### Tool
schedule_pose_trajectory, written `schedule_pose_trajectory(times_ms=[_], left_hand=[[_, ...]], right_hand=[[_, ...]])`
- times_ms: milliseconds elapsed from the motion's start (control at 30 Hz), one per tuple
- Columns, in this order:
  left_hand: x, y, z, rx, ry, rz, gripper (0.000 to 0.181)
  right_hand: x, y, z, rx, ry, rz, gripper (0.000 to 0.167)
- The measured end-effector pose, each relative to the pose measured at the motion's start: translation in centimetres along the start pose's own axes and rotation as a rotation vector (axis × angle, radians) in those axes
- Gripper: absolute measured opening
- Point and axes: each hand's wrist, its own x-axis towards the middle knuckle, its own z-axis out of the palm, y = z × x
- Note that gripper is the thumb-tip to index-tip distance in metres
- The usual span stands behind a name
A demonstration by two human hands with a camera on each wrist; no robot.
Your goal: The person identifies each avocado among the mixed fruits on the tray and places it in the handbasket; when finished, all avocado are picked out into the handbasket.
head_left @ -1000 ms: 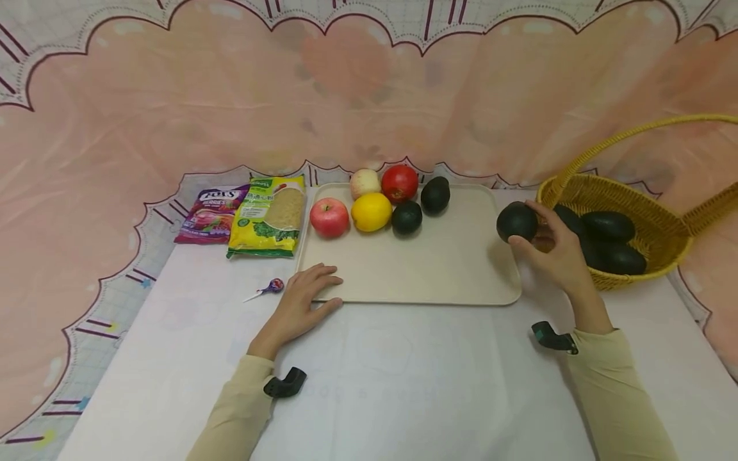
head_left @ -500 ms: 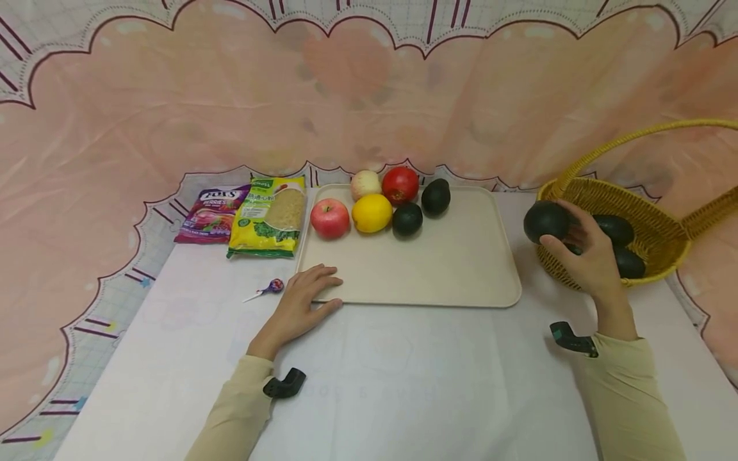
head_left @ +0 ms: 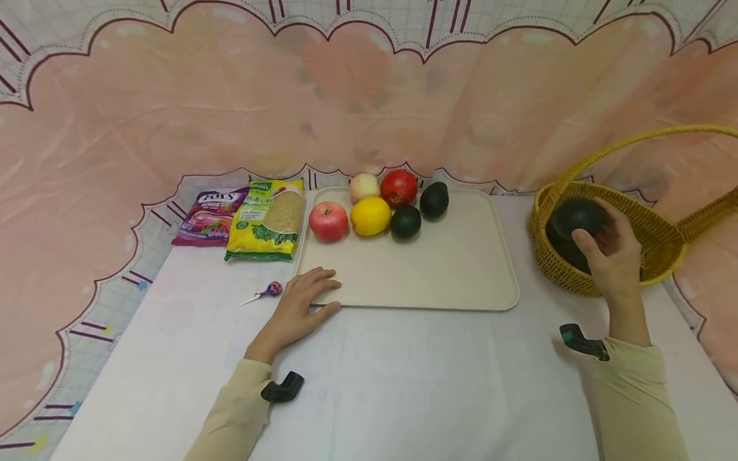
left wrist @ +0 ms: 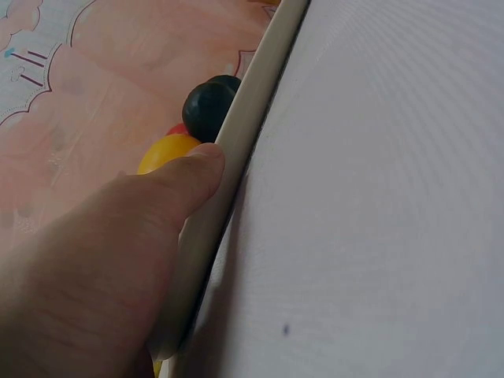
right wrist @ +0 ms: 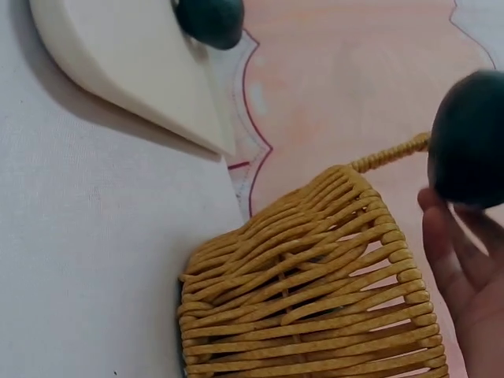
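Observation:
My right hand [head_left: 619, 256] holds a dark avocado [head_left: 575, 218] above the left part of the yellow wicker basket [head_left: 556, 272]. In the right wrist view, fingers and avocado [right wrist: 469, 138] show beyond the basket's woven side [right wrist: 315, 307]. Dark fruit in the basket is mostly hidden behind the hand. My left hand [head_left: 300, 307] rests on the front left corner of the cream tray [head_left: 450, 275], fingers relaxed; its thumb lies along the rim in the left wrist view. At the tray's back are a red apple [head_left: 328, 221], a lemon [head_left: 371, 216] and two avocados [head_left: 434, 200].
A pale round fruit [head_left: 364, 187] and a pomegranate-like red fruit [head_left: 399, 188] sit at the tray's back edge. Left of the tray lie a yellow packet [head_left: 268, 221], a purple candy bag [head_left: 210, 216] and a lollipop [head_left: 271, 290]. The basket's tall handle [head_left: 628, 141] arches overhead.
My right hand has carried the avocado rightward, from beside the tray's right edge to over the basket. The left hand has stayed on the tray corner.

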Motion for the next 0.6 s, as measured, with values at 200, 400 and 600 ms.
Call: schedule_pose_trajectory(times_ms=[200, 400, 600], left_hand=[[0.0, -0.1, 0.0, 0.002, -0.004, 0.001, 0.037], [-0.1, -0.2, 0.1, 0.0, -0.003, -0.004, 0.037], [0.0, -0.2, 0.1, -0.005, -0.007, -0.005, 0.038]], right_hand=[[0.4, 0.2, -0.4, -0.026, 0.043, 0.146, 0.07], [1.4, -0.3, -0.8, -0.32, -0.03, 0.308, 0.078], [3.2, -0.6, -1.4, -0.243, 0.055, 0.435, 0.076]])
